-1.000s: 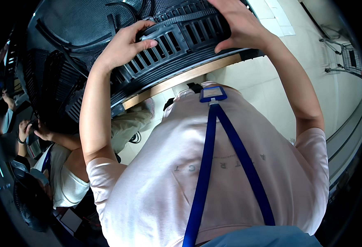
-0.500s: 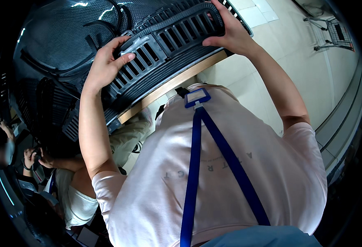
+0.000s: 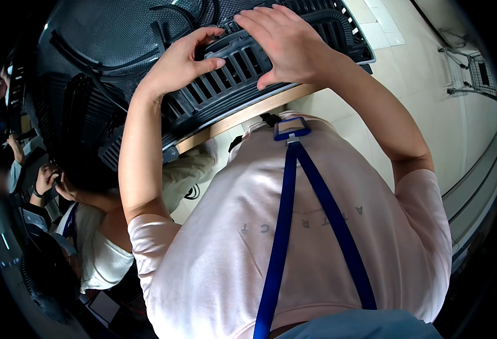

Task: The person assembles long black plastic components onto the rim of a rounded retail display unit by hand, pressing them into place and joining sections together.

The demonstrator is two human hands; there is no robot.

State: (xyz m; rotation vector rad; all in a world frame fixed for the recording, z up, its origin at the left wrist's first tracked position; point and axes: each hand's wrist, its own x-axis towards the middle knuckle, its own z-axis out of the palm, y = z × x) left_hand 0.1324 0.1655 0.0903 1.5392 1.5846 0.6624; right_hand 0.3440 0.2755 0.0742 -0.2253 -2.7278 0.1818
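A long black slatted plastic panel lies in a stack of similar black parts, slanting up to the right. My left hand is curled round its upper edge, thumb on the front face and fingers behind. Spread over the panel's middle is my right hand, with fingers stretched out across the upper edge and thumb low at the front. It covers part of the slats. A ribbed black tube bends round at the panel's right end, beyond my right hand.
Loose black strips lie on a dark textured surface at the far left. A wooden edge runs along the front. To the left, another person's hands hold something small and dark. A shopping cart stands at the far right.
My right hand has left the panel's right end and moved left to its middle, its fingers now spread. My left hand still grips the upper edge. The whole view has shifted slightly.
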